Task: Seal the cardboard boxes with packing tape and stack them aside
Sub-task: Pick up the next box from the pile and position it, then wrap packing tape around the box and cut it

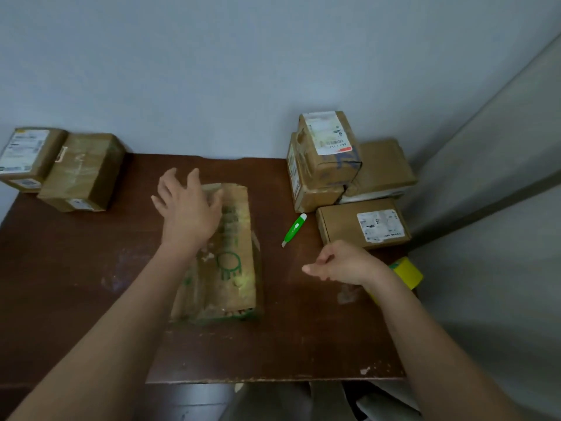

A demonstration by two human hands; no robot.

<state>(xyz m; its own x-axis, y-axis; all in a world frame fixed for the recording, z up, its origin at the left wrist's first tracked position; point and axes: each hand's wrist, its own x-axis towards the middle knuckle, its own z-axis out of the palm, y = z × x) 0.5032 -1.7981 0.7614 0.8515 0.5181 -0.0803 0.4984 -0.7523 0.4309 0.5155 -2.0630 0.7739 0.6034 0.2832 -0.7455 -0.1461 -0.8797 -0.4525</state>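
Dark brown table (pixel 91 299) against a pale wall. Far-left corner: two taped boxes (pixel 82 171). Far-right corner: box pile (pixel 328 159), plus a flat labelled box (pixel 361 223) along the right edge. Green cutter (pixel 294 230) lies between that pile and the centre box (pixel 230 259), a worn, tape-glossy carton with green print. Left hand (pixel 188 208) rests on its far end, fingers spread. Right hand (pixel 343 264) hovers loosely curled, holding nothing. Yellow-green tape roll (pixel 406 271) at right edge, partly hidden by the wrist.

No text is legible. White shipping labels (pixel 330 132) on boxes beyond the right hand (pixel 343 262) are blurred; green print (pixel 228 262) on the box (pixel 235 287) beside the left hand (pixel 188 205) is unreadable.
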